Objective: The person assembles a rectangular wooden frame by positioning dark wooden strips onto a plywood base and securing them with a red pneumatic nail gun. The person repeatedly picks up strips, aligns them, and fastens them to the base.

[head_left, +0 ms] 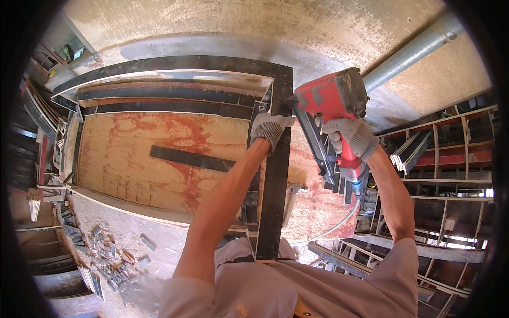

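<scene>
In a grey knit glove, my right hand point(345, 135) is wrapped round the handle of a red and black nail gun point(331, 95). The gun's nose touches or nearly touches the black frame near its far right corner. My left hand point(268, 130), gloved too, grips the right-hand bar point(275, 196) of that black wooden frame point(185, 64). The bar's near end rests against my waist. A blue fitting and a thin air hose point(345, 218) hang from the gun's handle.
The frame lies over a plywood worktable point(111, 159) with red stains and a loose black strip point(191, 158). A metal pipe point(413, 53) runs along the wall at the far right. Wooden racks point(450, 159) stand right. Small offcuts point(114, 259) litter the floor at lower left.
</scene>
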`<state>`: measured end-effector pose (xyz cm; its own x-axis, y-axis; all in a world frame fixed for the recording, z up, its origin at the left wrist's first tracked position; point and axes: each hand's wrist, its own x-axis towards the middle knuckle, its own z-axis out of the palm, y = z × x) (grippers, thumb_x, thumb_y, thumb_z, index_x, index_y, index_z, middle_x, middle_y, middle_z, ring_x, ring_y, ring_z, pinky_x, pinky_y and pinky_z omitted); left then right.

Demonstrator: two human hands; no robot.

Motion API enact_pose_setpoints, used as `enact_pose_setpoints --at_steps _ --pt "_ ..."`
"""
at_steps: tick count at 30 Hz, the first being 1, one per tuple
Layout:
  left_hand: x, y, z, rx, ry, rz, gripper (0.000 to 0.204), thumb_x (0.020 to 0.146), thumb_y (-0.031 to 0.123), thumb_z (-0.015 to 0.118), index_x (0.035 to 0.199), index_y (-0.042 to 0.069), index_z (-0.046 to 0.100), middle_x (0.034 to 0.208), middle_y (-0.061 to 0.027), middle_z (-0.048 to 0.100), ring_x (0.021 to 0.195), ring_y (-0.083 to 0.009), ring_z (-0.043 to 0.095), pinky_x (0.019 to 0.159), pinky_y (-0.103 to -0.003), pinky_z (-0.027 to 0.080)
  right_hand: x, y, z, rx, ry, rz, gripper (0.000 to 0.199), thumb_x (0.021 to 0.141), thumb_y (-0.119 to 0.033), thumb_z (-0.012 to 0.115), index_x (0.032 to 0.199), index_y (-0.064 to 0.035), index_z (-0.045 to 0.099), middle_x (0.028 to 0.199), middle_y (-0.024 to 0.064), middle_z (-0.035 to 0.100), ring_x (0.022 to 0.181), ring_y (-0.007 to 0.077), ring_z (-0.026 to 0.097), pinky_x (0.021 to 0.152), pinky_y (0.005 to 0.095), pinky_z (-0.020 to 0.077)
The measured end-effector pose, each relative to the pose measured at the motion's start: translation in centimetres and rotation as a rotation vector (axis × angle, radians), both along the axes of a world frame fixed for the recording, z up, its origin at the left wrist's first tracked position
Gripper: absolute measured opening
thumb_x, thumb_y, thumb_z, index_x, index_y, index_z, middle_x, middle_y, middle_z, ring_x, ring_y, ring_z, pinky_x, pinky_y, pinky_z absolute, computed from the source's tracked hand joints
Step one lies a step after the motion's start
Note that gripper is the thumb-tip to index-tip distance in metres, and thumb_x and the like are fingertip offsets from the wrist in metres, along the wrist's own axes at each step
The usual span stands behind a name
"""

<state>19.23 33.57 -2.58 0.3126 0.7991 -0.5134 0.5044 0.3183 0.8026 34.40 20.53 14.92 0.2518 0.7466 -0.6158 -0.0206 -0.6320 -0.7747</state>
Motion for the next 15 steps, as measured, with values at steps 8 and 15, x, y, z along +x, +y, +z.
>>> enact_pose_setpoints --at_steps 8,15 --pt "-1.1 -0.5 2.9 0.069 0.082 -0.043 0.063 0.074 0.05 0.082 0.101 -0.006 0.073 0.1 -0.0273 0.072 0.104 -0.0373 0.07 0.086 -0.042 0.054 0.7 2.9 1.5 -0.005 -0.115 -0.017 0.008 0.086 -0.013 0.069 0.085 -0.0074 0.063 0.058 -0.0019 0.049 0.044 0.0106 0.048 0.039 0.0283 0.0417" --pt "-1.8 -1.4 5.2 0.1 0.072 -0.051 0.062 0.079 0.044 0.074 0.104 -0.013 0.069 0.104 -0.0356 0.066 0.109 -0.0452 0.064 0.091 -0.044 0.051 0.5 2.2 3.3 -0.005 -0.143 0.026 0.009 0.086 -0.012 0.069 0.083 -0.0074 0.063 0.057 -0.001 0.049 0.043 0.0109 0.046 0.039 0.029 0.0421"
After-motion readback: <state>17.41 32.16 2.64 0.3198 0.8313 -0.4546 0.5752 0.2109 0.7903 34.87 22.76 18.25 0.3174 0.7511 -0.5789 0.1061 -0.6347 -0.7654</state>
